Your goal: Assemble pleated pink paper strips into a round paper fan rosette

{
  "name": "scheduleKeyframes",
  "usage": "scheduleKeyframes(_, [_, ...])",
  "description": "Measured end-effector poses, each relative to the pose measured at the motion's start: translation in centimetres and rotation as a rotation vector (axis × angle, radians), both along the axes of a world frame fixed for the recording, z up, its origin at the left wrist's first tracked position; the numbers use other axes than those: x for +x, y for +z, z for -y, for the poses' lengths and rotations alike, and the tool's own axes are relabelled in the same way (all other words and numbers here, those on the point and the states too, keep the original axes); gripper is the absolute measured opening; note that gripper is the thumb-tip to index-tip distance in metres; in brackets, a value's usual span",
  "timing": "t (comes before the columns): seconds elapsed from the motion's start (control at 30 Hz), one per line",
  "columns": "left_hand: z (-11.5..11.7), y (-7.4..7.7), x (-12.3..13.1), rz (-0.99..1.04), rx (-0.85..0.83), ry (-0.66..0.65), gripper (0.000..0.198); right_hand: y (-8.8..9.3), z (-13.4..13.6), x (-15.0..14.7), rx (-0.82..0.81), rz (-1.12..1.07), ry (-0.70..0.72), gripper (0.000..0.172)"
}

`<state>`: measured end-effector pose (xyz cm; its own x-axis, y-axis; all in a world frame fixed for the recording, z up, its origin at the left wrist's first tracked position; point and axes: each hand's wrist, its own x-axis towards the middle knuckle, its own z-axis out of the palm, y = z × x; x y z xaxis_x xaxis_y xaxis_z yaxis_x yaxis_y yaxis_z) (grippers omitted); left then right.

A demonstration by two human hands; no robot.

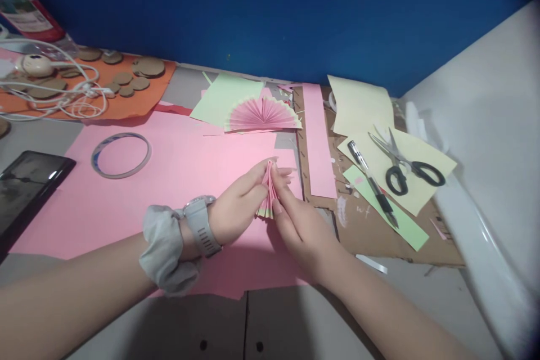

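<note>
Pleated pink paper [265,208] is held above the pink sheet [189,146], my left hand [241,198] and right hand [307,230] both closed on its folds and hiding part of it. Left of them I see a black phone [31,194] and a tape ring [95,161]; to the right, a pen [370,177] and scissors [397,153] lie over paper pieces [432,153] on cardboard [363,239], whose pale marks [365,211] I can't read. Farther back, an opened pink fan [264,116] partly covers a green sheet [228,91], and at the far left white cables [95,91] lie in front of a bottle [29,8] with a label [31,23] too small to read
</note>
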<state>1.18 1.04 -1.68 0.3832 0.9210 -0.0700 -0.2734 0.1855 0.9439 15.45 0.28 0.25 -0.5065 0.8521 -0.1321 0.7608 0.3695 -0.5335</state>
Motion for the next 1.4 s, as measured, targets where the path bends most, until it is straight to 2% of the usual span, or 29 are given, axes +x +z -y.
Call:
scheduleKeyframes(0.57, [-0.2, -0.1, 0.1, 0.042, -0.012, 0.04, 0.037, 0.0, 0.2, 0.0, 0.014, -0.03, 0.012, 0.054])
scheduleKeyframes(0.83, [-0.3, 1.1, 0.0, 0.077, -0.131, -0.102, 0.047, 0.6, 0.2, 0.3, -0.07, -0.088, 0.036, 0.056])
scheduleKeyframes(1.0, [0.3, 1.9, -0.6, -0.046, 0.037, -0.16, 0.062, 0.8, 0.2, 0.5, -0.069, -0.097, 0.06, 0.058])
scheduleKeyframes(1.13, [0.6, 1.7, -0.9, -0.1, 0.157, -0.167, 0.068, 0.9, 0.1, 0.9, -0.05, -0.014, 0.099, 0.064])
scheduleKeyframes(1.3, [0.6, 1.0, -0.5, -0.14, 0.184, -0.121, 0.071, 0.6, 0.2, 1.1, 0.055, 0.138, 0.105, 0.067])
scheduleKeyframes(1.4, [0.5, 0.8, -0.2, -0.121, 0.14, -0.117, 0.064, 0.5, 0.4, 0.8, 0.144, 0.233, 0.08, 0.061])
